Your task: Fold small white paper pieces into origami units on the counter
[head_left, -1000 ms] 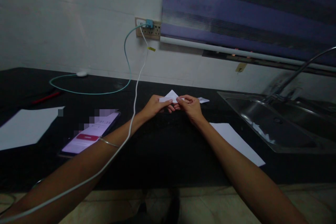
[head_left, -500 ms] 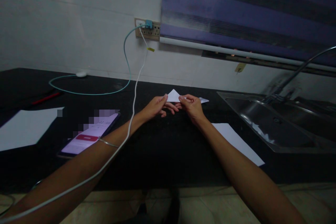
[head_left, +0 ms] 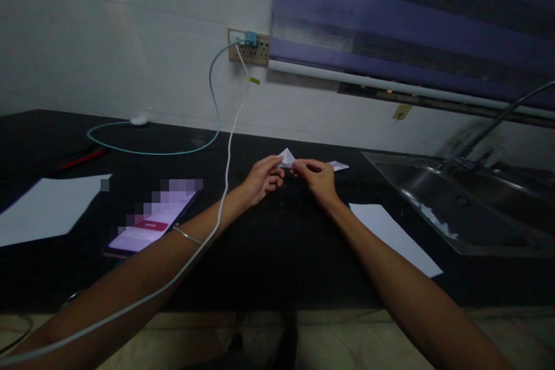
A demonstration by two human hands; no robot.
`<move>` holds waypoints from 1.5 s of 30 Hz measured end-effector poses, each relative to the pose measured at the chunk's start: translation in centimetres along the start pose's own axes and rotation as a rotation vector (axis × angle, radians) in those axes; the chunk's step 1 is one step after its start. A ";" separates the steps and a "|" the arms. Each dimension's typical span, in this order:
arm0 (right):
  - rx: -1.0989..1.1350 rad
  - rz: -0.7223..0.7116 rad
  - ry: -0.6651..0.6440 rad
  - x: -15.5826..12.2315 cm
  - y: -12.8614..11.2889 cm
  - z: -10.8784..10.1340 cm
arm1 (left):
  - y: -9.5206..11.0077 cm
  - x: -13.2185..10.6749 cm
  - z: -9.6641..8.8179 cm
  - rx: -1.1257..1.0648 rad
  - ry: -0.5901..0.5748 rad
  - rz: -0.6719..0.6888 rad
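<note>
A small folded piece of white paper (head_left: 287,157) is held just above the black counter (head_left: 269,243). My left hand (head_left: 262,178) pinches its left edge with fingers curled. From the right, my right hand (head_left: 317,178) grips the same paper between thumb and fingertips. Only a small triangular part of the paper shows above the fingers. A second small white paper scrap (head_left: 338,166) lies on the counter just behind my right hand.
A lit phone (head_left: 151,225) lies left of my left arm. White sheets lie at far left (head_left: 47,208) and under my right forearm (head_left: 396,237). A steel sink (head_left: 459,208) with a tap is at right. A white cable (head_left: 225,179) and a teal cable (head_left: 173,150) run from the wall socket (head_left: 249,49).
The folded paper has shrunk to a smaller triangle between my fingers. My left fingers have curled in closer. The view has shifted slightly.
</note>
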State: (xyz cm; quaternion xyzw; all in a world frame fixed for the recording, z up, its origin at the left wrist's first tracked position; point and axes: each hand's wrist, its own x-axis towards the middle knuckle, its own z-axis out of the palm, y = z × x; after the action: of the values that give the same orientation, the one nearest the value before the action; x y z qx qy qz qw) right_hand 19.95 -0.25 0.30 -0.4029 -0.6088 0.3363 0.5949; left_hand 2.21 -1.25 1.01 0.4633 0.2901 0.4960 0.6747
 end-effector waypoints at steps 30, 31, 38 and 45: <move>0.181 0.333 -0.433 0.0 -0.8 -1.6 | 1.5 0.6 -1.6 0.338 0.175 0.100; 0.172 0.327 -0.427 0.0 -0.9 -1.6 | 1.5 0.7 -1.6 0.335 0.180 0.106; 0.062 0.235 -0.420 0.0 -0.9 -1.5 | 1.7 0.5 -1.3 0.369 0.212 0.114; -0.030 0.139 -0.377 0.2 0.0 -1.6 | 1.6 0.6 -1.2 0.370 0.133 0.087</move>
State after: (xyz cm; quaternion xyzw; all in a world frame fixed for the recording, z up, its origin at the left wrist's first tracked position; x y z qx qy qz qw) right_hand 21.54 -0.20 0.50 -0.3825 -0.6852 0.4369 0.4396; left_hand 0.70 -0.12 2.04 0.5576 0.3999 0.4926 0.5352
